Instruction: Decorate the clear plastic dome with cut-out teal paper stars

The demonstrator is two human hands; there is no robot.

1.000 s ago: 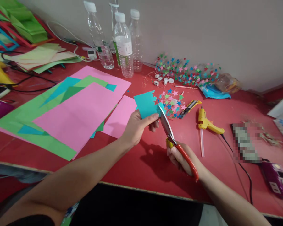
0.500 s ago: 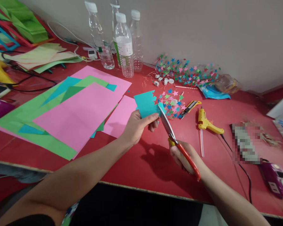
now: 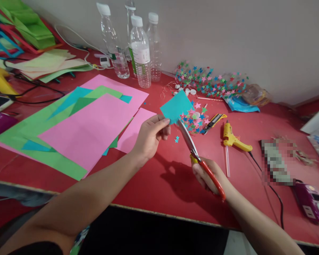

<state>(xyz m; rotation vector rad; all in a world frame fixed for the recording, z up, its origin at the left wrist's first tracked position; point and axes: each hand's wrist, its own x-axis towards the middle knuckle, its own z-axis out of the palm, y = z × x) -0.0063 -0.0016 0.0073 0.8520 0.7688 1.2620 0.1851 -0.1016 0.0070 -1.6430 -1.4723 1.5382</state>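
Between thumb and fingers, my left hand (image 3: 152, 134) pinches a small piece of blue paper (image 3: 177, 105) by its near corner, above the red table. My right hand (image 3: 207, 175) grips scissors (image 3: 192, 150) with red and yellow handles. Their blades look closed or nearly so, and the tips are at the paper's lower edge. Below the paper, tiny blue paper stars (image 3: 177, 139) lie on the table. A pile of colourful paper stars (image 3: 199, 115) sits just right of the paper, partly behind it.
Pink and green paper sheets (image 3: 87, 127) overlap on the left. Clear plastic bottles (image 3: 140, 53) stand against the wall. To the right lie a utility knife (image 3: 214, 122), a yellow glue gun (image 3: 235, 140) with its cord, and a purple power strip (image 3: 312, 202). A star-covered bottle (image 3: 210, 79) lies behind.
My left hand has shifted slightly left and turned the blue paper, so its jagged edge no longer faces right. The scissors stay nearly in place. Small blue stars now show below the paper.
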